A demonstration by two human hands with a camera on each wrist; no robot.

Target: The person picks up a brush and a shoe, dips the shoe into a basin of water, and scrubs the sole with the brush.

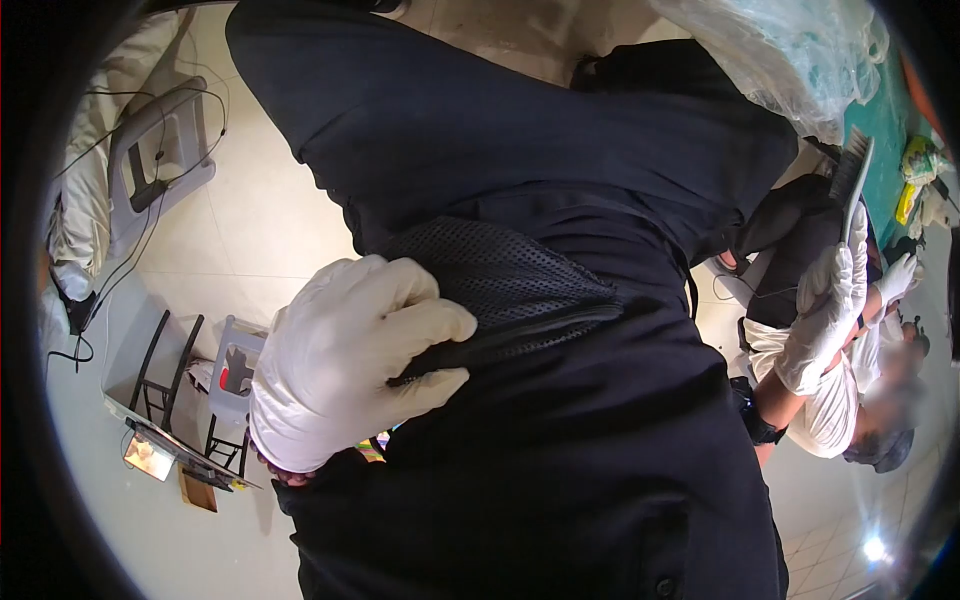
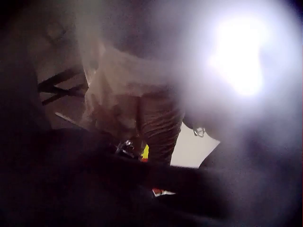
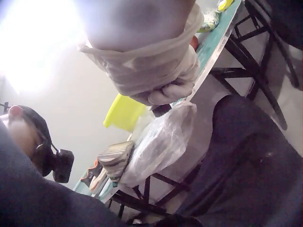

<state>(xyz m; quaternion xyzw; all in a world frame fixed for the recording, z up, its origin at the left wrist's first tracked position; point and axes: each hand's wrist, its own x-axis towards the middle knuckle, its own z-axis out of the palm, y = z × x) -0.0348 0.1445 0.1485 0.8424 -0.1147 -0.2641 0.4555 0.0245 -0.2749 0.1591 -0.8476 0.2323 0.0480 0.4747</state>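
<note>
In the head view, my white-gloved left hand holds a black mesh item over my lap, thumb and fingers bent at its near end. Its dark surface blends into my black clothes. Out to the right, my gloved right hand grips a brush by its pale handle, grey bristles raised. The right wrist view shows the right hand with curled fingers, a dark bit poking out below them. Glare and shadow cover much of the left wrist view, where the left glove appears dimly.
A teal table with clear plastic sheeting stands at upper right. Another person sits beyond my right arm. Grey stools and loose cables lie left. Shoes and a yellow-green object appear by the table in the right wrist view.
</note>
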